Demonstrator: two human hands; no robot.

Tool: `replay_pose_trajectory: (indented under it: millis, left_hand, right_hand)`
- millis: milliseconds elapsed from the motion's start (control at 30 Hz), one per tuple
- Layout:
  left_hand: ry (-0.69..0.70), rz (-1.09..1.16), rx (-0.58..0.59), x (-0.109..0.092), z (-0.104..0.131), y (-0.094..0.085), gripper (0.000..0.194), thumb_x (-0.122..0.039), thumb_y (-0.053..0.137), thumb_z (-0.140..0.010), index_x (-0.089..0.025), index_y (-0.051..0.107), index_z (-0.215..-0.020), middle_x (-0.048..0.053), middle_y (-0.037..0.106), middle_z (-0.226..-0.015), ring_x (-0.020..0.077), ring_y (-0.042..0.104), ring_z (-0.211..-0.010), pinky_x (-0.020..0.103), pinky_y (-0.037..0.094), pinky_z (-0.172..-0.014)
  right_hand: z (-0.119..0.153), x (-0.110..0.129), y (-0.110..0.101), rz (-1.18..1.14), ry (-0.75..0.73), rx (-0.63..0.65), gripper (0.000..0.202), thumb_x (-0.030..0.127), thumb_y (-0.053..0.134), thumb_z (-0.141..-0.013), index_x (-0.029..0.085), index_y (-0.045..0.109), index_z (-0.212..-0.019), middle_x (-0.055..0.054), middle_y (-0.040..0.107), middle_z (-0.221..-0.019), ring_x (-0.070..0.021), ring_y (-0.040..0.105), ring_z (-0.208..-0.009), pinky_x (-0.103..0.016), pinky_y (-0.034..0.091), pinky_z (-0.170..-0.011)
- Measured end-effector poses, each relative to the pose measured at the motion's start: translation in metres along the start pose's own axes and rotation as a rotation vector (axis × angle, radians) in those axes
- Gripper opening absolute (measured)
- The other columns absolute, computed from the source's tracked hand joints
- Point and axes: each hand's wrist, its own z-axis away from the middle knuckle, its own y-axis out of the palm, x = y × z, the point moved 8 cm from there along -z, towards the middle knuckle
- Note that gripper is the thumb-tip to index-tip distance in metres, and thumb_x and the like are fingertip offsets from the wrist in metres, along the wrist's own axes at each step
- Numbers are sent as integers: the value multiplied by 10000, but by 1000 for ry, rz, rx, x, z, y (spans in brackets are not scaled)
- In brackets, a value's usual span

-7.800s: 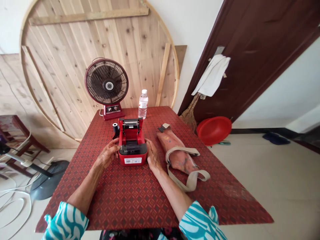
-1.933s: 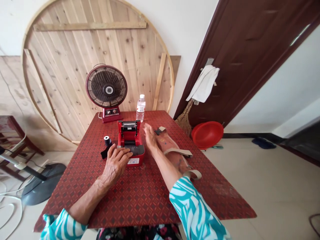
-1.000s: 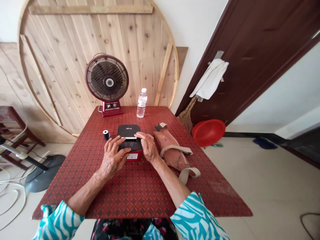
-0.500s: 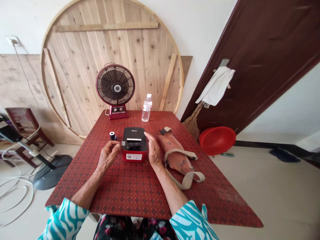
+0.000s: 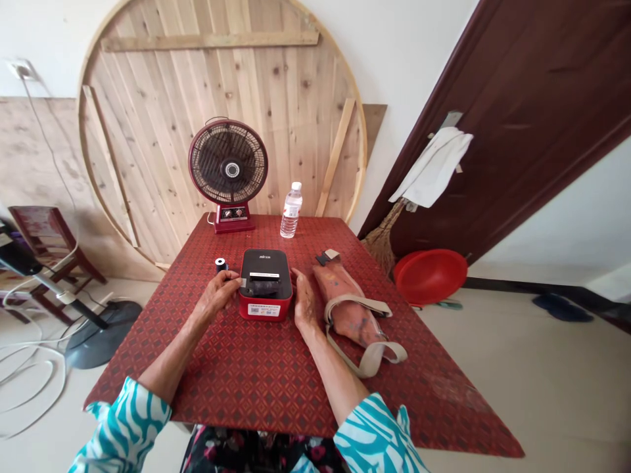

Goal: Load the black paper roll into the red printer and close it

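Note:
A small red-and-black printer (image 5: 267, 257) sits on the table, with a white label on its front and a slot in its top. My left hand (image 5: 220, 291) is at its left edge, thumb and fingertips pinched on a small pale tab (image 5: 243, 282) there. My right hand (image 5: 305, 303) rests along the printer's right side, fingers stretched out and holding nothing. Behind my left hand stands a small roll (image 5: 221, 264) with a white top and dark side. To the right of my right hand lies a worn orange-brown pouch (image 5: 340, 282) with a beige strap.
A dark red fan (image 5: 227, 167) and a water bottle (image 5: 290, 211) stand at the back of the patterned table (image 5: 266, 387). A round wooden panel (image 5: 280, 98) leans on the wall. Right of the table are a red basin (image 5: 434, 276) and a straw broom (image 5: 384, 233).
My left hand has moved slightly right, its fingertips now on the tab at the printer's edge. My right hand's fingers have come down from the printer's top edge to its side.

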Motion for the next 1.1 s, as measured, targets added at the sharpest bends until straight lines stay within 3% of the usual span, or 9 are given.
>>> replay_pose_trajectory:
  millis: [200,600,1100]
  left_hand:
    - [-127,131,52,6,-4,1,354,-380,720,-607,-173,506,-798,-97,471,-446,34,319,-273,159,190,-292]
    - [-246,261,104,18,-5,2,366,-336,764,-563,-174,485,-736,-96,478,-477,12,305,-280,137,150,-287]
    - [-222,316,102,21,-7,5,347,-298,759,-541,-182,469,-690,-98,484,-448,40,372,-278,152,219,-274]
  right_hand:
    - [-3,-2,0,50,-12,32,505,561,381,-882,195,613,-1142,-94,664,-1180,-238,603,-1091,-385,474,-891]
    - [0,5,-1,118,-37,20,488,549,367,-892,200,633,-1105,-79,695,-1110,-229,613,-1054,-379,462,-902]
    - [-1,-1,-3,91,-25,1,495,561,418,-872,187,639,-1109,-93,664,-1182,-233,578,-1118,-407,425,-980]
